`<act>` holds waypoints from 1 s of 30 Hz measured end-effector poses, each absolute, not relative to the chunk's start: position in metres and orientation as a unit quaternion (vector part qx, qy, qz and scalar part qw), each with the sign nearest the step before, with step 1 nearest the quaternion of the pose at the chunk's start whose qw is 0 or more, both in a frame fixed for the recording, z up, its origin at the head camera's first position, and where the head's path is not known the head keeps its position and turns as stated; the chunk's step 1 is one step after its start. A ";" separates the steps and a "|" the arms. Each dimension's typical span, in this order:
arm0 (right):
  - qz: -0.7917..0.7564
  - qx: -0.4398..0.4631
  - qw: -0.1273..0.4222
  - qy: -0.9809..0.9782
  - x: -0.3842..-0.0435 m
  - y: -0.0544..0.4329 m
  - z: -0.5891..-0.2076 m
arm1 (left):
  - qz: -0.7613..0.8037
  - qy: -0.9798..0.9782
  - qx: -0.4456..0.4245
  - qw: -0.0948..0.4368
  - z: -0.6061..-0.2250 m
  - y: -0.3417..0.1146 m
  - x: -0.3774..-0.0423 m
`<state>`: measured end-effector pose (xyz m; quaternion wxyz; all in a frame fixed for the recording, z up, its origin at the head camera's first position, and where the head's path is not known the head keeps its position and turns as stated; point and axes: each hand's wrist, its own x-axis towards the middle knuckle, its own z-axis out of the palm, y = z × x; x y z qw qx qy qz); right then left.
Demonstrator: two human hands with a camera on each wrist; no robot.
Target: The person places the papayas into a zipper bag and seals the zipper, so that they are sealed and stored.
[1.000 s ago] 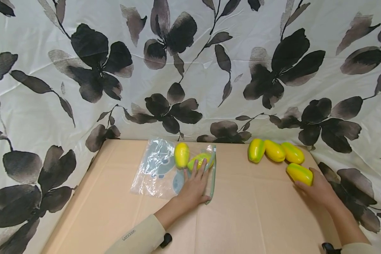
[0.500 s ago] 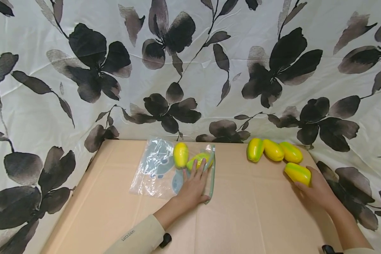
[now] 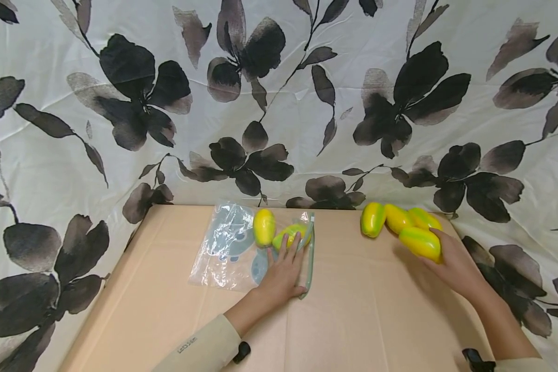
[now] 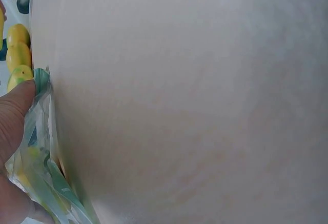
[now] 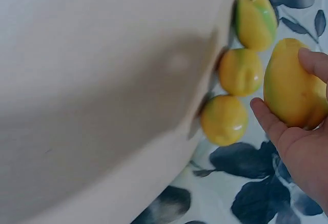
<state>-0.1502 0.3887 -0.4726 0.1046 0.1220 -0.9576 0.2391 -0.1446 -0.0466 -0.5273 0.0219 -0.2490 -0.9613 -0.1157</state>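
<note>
My left hand (image 3: 281, 276) lies over a clear plastic zip bag (image 3: 214, 263) with blue prints, fingers straight. Its fingertips rest at a yellow-green mango (image 3: 290, 236) near the bag's green zip edge; another mango (image 3: 264, 227) shows farther in. In the left wrist view the thumb (image 4: 20, 98) touches the green edge. My right hand (image 3: 455, 266) grips a mango (image 3: 420, 244) by its right side, and the right wrist view shows this mango (image 5: 292, 85) between thumb and fingers. Behind it sit three more mangoes: a left one (image 3: 373, 219), a middle one (image 3: 397, 219) and a partly hidden right one (image 3: 425, 218).
The cardboard-coloured table top (image 3: 344, 310) spans the space between bag and fruit row. A white cloth with dark flowers (image 3: 325, 119) hangs behind the table's far edge and shows along both sides.
My right hand has moved left and lifted its mango, which overlaps the fruit row in the head view. The left hand and the bag stay in place.
</note>
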 end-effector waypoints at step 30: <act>0.311 0.192 -0.016 -0.931 -0.182 0.284 -0.463 | -0.110 -0.962 -0.247 0.022 -0.526 -0.046 -0.144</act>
